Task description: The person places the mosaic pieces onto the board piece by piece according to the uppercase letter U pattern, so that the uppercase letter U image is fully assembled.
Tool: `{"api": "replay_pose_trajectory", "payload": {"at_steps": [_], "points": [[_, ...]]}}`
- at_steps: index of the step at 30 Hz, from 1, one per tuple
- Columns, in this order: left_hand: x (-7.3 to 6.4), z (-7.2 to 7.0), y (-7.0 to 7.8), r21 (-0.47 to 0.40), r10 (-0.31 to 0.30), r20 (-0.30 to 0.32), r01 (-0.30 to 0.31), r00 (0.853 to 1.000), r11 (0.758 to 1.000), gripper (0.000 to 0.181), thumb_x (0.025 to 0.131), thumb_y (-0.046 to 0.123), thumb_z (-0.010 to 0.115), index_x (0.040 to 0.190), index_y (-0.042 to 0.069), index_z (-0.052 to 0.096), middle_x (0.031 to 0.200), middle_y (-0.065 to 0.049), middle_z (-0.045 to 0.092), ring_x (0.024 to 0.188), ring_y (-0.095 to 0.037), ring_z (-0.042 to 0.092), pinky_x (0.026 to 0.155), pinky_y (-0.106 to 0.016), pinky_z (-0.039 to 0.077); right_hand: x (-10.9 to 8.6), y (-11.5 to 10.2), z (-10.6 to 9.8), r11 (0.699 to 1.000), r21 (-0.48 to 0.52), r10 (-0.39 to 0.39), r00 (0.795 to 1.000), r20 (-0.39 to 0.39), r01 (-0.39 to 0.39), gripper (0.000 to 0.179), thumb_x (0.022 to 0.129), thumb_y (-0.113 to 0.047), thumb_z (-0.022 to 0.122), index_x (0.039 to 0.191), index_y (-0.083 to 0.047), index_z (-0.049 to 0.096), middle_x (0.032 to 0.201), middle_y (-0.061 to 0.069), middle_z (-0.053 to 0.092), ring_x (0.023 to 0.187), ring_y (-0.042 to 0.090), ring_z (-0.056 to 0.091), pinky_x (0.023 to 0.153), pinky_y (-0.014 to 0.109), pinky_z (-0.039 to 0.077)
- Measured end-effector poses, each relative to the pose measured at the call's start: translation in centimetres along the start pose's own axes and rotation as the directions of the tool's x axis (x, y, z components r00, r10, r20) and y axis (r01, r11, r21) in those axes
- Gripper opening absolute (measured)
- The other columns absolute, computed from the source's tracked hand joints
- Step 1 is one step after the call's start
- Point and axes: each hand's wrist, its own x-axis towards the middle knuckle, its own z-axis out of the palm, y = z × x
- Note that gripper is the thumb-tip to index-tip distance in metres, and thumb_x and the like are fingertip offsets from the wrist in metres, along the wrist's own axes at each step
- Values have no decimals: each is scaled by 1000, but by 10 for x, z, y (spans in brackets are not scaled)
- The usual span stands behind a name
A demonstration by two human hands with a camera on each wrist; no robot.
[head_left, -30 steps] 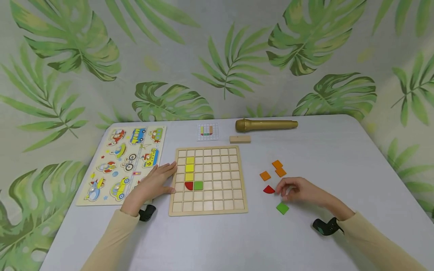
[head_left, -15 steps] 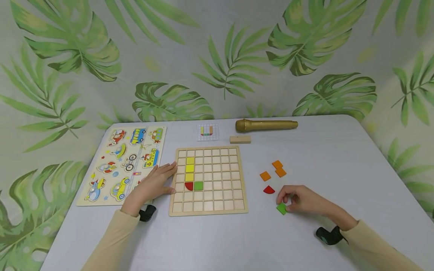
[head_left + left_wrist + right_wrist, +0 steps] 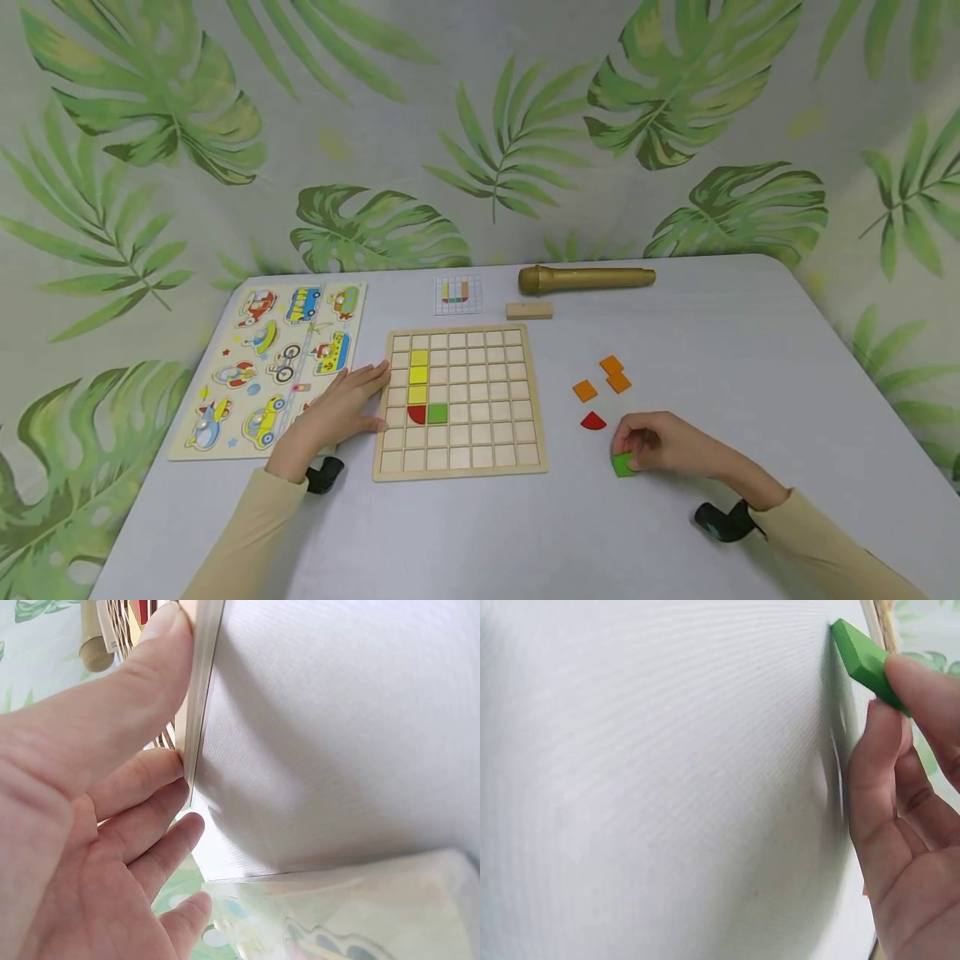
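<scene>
A person's right hand (image 3: pixel 663 446) pinches a green tile (image 3: pixel 622 466) between thumb and forefinger on the right side of a white-covered table (image 3: pixel 480 542). The tile is square, with neither side plainly longer; it tilts to the cloth, its free edge facing the table's left edge, and whether it touches the cloth cannot be told. The left hand (image 3: pixel 333 421) rests against the left edge of a wooden grid board (image 3: pixel 480 412), thumb and fingers apart. The board, set squarely to the table's far edge, carries a column of three yellow tiles (image 3: pixel 417 375) above a red quarter-circle (image 3: pixel 417 414) and a second green square (image 3: pixel 437 413). Just beyond the held tile, toward the board, a loose red wedge (image 3: pixel 593 422) points to the far edge; three orange tiles (image 3: pixel 585 390) lie farther back. A vehicle puzzle (image 3: pixel 240 451) runs along the table's left edge. Beyond the board sit a wooden block (image 3: pixel 529 312), a pattern card (image 3: pixel 458 295) and, lengthwise by the far edge, a gold microphone (image 3: pixel 588 279), head leftward. A leaf-print backdrop (image 3: pixel 510 150) hangs behind.
</scene>
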Motion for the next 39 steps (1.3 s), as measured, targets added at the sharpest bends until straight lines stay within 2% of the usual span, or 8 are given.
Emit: {"api": "replay_pose_trajectory", "payload": {"at_steps": [5, 9, 13, 17, 23, 26, 31, 39], "points": [[-1, 0, 0, -2, -3, 3, 3, 1000, 1000, 81, 81, 26, 76, 144, -5, 36, 153, -18, 27, 139, -40, 23, 113, -56, 8, 6, -3, -1, 999, 48, 14, 1000, 20, -15, 15, 85, 2, 66, 94, -10, 65, 82, 6, 62, 72, 15, 54, 63, 24, 48], [0, 0, -1, 4, 10, -2, -10, 1000, 1000, 80, 81, 26, 75, 144, -5, 36, 153, -18, 28, 138, -41, 24, 113, -57, 9, 15, -9, -1, 998, 50, 34, 999, 4, -34, 11, 86, 0, 66, 93, -9, 65, 80, 5, 61, 71, 14, 53, 62, 23, 48], [-1, 1, -1, 1, 12, -5, -12, 1000, 1000, 80, 82, 26, 75, 144, -5, 36, 153, -18, 28, 138, -41, 24, 113, -57, 9, 28, -16, 0, 995, 59, 78, 997, -9, -78, 8, 87, -3, 67, 93, -7, 65, 90, 7, 64, 76, 15, 55, 66, 24, 50], [-1, 0, 0, 1, 12, -7, -12, 1000, 1000, 81, 81, 26, 75, 144, -5, 36, 153, -18, 27, 138, -40, 24, 113, -57, 9, 45, -26, 3, 993, 67, 103, 995, -15, -102, 9, 86, -5, 69, 94, -6, 65, 90, 6, 62, 77, 17, 54, 68, 24, 48], [-2, 0, 0, 4, 13, -10, -13, 1000, 1000, 81, 81, 26, 75, 144, -5, 36, 153, -18, 28, 138, -41, 24, 113, -57, 9, 74, -36, 9, 994, 87, 67, 998, -13, -66, 9, 85, 0, 67, 93, -4, 65, 79, 6, 58, 66, 16, 50, 56, 22, 44], [-1, 0, -1, 6, 12, -10, -12, 1000, 1000, 81, 81, 26, 75, 144, -6, 36, 153, -18, 28, 138, -41, 24, 113, -57, 10, 89, -39, 13, 996, 70, 47, 999, -19, -45, 11, 85, 1, 66, 93, -6, 66, 78, 4, 59, 65, 15, 50, 55, 21, 43], [0, 0, -1, 14, 8, -10, -8, 1000, 1000, 81, 81, 26, 76, 144, -5, 36, 152, -18, 28, 138, -40, 25, 113, -57, 10, 111, -44, 22, 997, 71, 8, 1000, -29, -6, 10, 84, -1, 68, 93, -6, 66, 85, 3, 63, 77, 19, 55, 68, 25, 48], [-1, -1, 0, 5, 6, -5, -6, 1000, 1000, 80, 81, 25, 75, 144, -6, 36, 152, -19, 29, 138, -41, 24, 113, -57, 10, 150, -54, 43, 998, 61, -6, 999, -33, 8, 11, 83, 1, 68, 91, -6, 67, 83, 1, 62, 75, 17, 56, 68, 25, 49]]}}
